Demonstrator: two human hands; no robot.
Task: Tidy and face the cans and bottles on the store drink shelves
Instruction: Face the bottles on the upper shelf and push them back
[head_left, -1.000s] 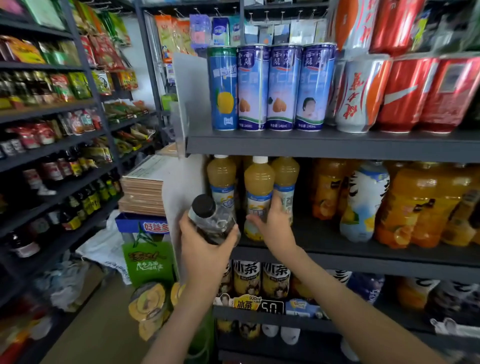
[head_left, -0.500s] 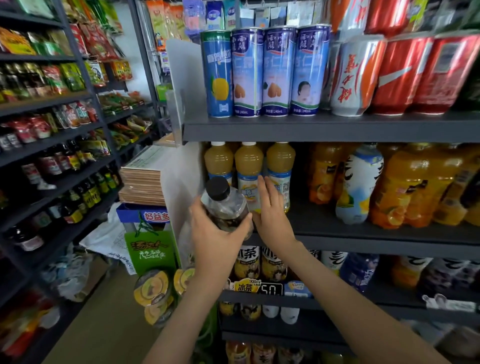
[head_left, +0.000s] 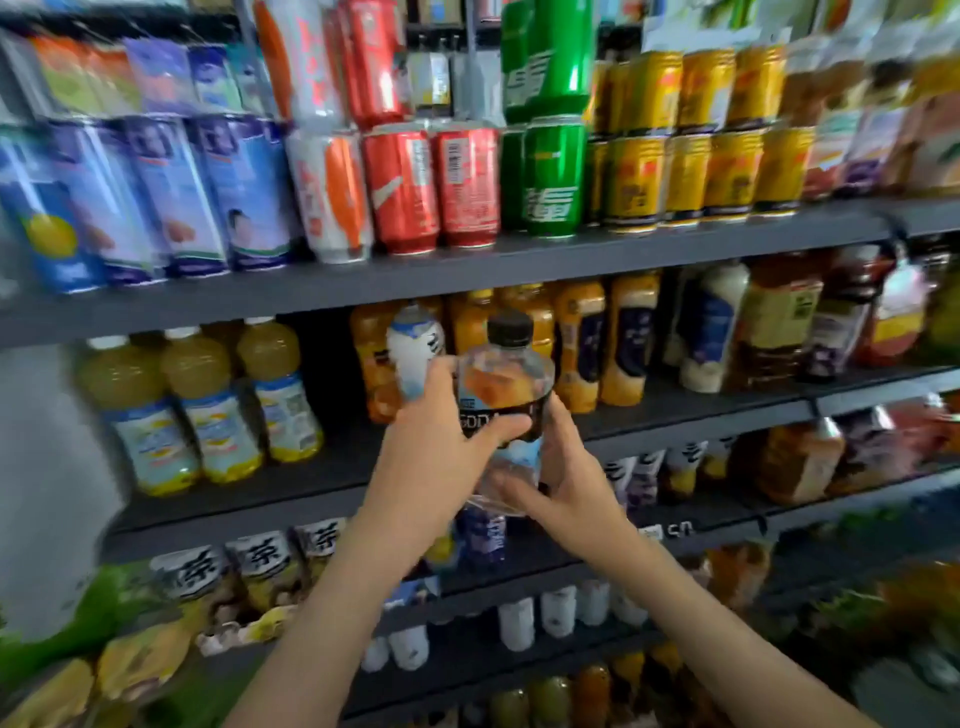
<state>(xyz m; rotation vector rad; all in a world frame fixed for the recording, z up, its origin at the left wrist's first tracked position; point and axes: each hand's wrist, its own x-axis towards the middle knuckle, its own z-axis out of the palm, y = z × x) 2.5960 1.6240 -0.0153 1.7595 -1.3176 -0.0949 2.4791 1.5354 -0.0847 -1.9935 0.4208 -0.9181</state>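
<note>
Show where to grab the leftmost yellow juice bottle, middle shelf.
Probably take the juice bottle by its labelled waist, from the front: it stands upright, a neighbouring bottle crowds its right, and the upper shelf overhangs its cap.

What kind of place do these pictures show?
Probably a small grocery store: grey metal shelves carry rows of red drink cans, yellow plastic juice bottles and gold drink cans.

Clear bottle (head_left: 503, 395): black cap, black label band (white lettering); red cans (head_left: 431, 189), green cans (head_left: 550, 176), gold cans (head_left: 696, 176).
</note>
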